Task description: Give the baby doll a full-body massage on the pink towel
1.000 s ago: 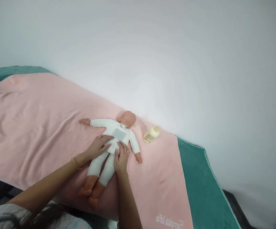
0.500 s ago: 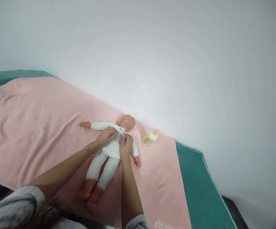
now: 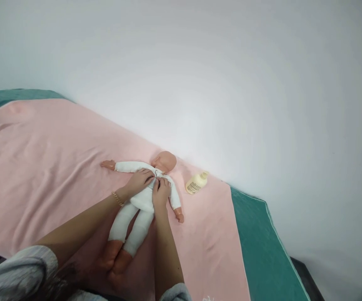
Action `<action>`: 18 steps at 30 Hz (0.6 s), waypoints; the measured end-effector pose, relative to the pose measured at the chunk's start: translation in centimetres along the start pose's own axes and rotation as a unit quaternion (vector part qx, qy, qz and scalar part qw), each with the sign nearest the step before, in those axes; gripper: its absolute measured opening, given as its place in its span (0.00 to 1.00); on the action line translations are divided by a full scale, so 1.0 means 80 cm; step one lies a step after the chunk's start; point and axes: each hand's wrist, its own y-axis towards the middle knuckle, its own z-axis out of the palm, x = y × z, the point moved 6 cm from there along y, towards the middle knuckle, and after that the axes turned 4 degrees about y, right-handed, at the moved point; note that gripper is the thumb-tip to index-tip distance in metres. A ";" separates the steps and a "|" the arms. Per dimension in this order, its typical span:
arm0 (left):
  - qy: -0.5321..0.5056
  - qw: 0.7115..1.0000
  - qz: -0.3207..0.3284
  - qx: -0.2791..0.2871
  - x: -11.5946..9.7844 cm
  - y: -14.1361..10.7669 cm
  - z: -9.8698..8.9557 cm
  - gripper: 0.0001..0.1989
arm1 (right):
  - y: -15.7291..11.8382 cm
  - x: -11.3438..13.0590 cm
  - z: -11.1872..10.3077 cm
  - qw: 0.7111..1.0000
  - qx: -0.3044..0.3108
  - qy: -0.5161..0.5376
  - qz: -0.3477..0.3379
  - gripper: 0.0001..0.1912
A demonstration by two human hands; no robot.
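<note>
A doll (image 3: 143, 200) with a bare plastic head and a white cloth body lies on its back on the pink blanket (image 3: 55, 167), arms spread. My left hand (image 3: 140, 182), a bracelet at its wrist, rests on the doll's chest with its fingers laid out flat. Beside it on the chest lies my right hand (image 3: 161, 191), its fingers slightly bent on the white cloth. Only a narrow gap separates the fingertips of the two hands, just below the doll's neck. Neither palm shows.
A pale yellow bottle (image 3: 196, 183) stands tilted in view on the blanket, right of the doll's head. Green cloth (image 3: 262, 238) shows beyond the blanket at the right and far left. A white wall (image 3: 199, 83) rises behind.
My right hand has moved slightly left, closer to my left hand. The doll's body and legs have shifted a little to the left.
</note>
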 end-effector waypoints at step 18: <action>0.021 1.000 -0.015 0.012 0.004 -0.002 0.005 0.17 | 0.000 -0.002 0.005 1.000 0.013 -0.006 0.013 0.17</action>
